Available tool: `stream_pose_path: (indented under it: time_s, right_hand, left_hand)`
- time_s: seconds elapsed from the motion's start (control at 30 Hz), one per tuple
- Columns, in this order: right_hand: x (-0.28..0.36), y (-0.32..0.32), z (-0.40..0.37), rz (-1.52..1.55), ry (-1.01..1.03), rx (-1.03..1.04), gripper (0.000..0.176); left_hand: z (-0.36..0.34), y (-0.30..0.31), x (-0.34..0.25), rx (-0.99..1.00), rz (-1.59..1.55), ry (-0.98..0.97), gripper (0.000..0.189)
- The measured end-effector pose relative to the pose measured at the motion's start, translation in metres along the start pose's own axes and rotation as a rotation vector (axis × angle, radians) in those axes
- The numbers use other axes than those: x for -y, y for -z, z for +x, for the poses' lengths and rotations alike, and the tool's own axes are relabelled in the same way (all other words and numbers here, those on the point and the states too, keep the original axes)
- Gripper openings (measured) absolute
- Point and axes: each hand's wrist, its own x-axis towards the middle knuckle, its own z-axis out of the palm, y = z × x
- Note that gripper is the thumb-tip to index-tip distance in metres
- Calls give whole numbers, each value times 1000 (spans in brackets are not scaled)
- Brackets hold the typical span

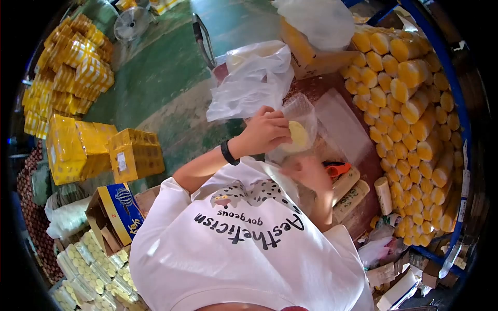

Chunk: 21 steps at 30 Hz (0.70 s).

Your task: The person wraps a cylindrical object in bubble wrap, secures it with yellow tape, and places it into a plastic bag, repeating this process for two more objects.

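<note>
My left hand (267, 129), with a black band on its wrist, is closed on the edge of a see-through plastic wrap (302, 110). Inside or under the plastic, a pale yellow round piece (297, 135) shows just right of my fingers. My right hand (307, 172) is smeared by motion below the wrap, so its fingers cannot be made out. Right beside it lies an orange-red and black tool (337, 169), partly hidden. Pale cylindrical rolls with green writing (351, 201) lie near my right forearm, and another pale roll (383, 195) sits farther right.
Crumpled white plastic bags (254, 83) lie beyond my hands, near a cardboard box (311, 59). Yellow-ended rolls (410, 129) are stacked in a blue-framed rack (463, 171) at right. Yellow taped boxes (136, 154) and an open carton (116, 215) stand left; a fan (132, 24) stands behind.
</note>
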Motion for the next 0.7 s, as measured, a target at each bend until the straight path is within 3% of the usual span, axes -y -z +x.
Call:
stream_pose_path:
  time_s: [0.07,0.17,0.2,0.27,0.33,0.4,0.5,0.6,0.7]
  right_hand:
    - [3,-30,10,-110,-77,47,56]
    - [-32,-91,42,-36,-63,-272,70]
    - [-54,-109,56,51,-90,-211,77]
    - [-73,-122,72,209,118,-377,73]
    - [-89,-137,79,228,120,-545,62]
    - [-105,-149,84,99,-80,-713,43]
    - [-130,-150,85,101,-140,-517,35]
    - [-96,-102,34,304,-172,-570,27]
    - [-151,-97,9,196,-231,-779,22]
  left_hand:
    - [5,-8,1,21,26,-23,10]
    - [22,-21,-9,-41,42,-92,11]
    - [28,-28,-12,-58,10,-104,11]
    - [40,-43,-20,-85,-61,-128,12]
    - [56,-53,-23,-90,-54,-98,12]
    - [66,-61,-24,-88,-67,-75,11]
    - [76,-73,-20,-99,-113,-36,7]
    - [78,-64,-4,-152,-241,106,6]
    - [62,-49,15,-182,-432,382,5]
